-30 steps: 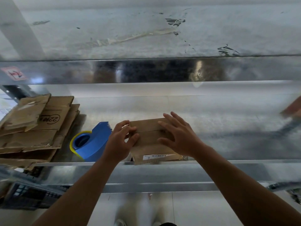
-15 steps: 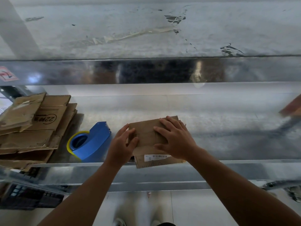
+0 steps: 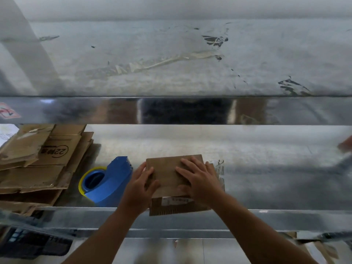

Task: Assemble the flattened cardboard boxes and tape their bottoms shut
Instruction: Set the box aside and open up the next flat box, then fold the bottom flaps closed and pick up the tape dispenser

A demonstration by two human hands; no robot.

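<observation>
**One box under two hands at the front of a steel worktop**

One shiny metal worktop (image 3: 266,168) fills the middle of the view, and one scuffed grey shelf (image 3: 114,73) runs above it.

One stack of flattened boxes (image 3: 38,168) lies at the left end. The sheets overlap and the picture edge cuts them off, so they cannot be counted; one sheet bears a dark oval print.

One box (image 3: 167,172), partly folded up, sits at the front edge of the worktop, in the middle, just right of the tape dispenser (image 3: 108,180). There is one dispenser, blue, with a yellow-rimmed roll.

Two hands are on the box. The right hand (image 3: 200,180) lies flat on top, its fingers spread and straight, pressing down. The left hand (image 3: 139,187) grips the left edge, with the fingers bent around it. The hands hide much of the top, so how the flaps lie is unclear.

One white label (image 3: 175,201) shows on the near side, its print too small to read.

A reddish shape (image 3: 345,144) at the right edge is blurred and cut off.
</observation>
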